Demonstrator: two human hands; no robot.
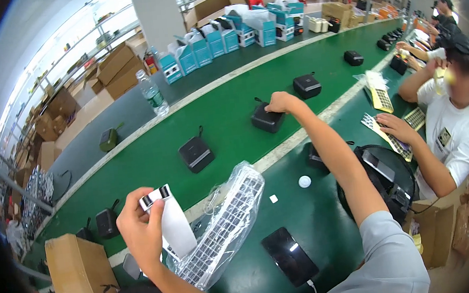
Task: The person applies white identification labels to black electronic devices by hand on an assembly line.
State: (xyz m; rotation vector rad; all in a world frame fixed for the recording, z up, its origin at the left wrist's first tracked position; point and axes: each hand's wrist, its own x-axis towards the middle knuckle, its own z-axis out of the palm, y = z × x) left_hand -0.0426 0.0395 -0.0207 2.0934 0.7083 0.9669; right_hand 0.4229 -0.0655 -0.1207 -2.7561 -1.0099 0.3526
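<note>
My left hand (143,227) is closed on a white paper strip (178,227), pinching its upper end, where small black labels show. The strip hangs down over a plastic-wrapped sheet of white stickers (231,221) on the green table. My right hand (285,102) reaches across to the belt, its fingers closed at the right side of a small black box-shaped device (266,117) with a strap loop. The fingertips are partly hidden, and the device rests on the green belt. Similar black devices stand beside it, one on the left (196,153) and one on the right (307,85).
On the table lie a plugged-in black phone (289,256), a round white object (304,181) and a black bag (384,179). A cardboard box (79,277) stands at lower left, a water bottle (152,94) beyond the belt. At right a co-worker (451,118) handles yellow sticker sheets.
</note>
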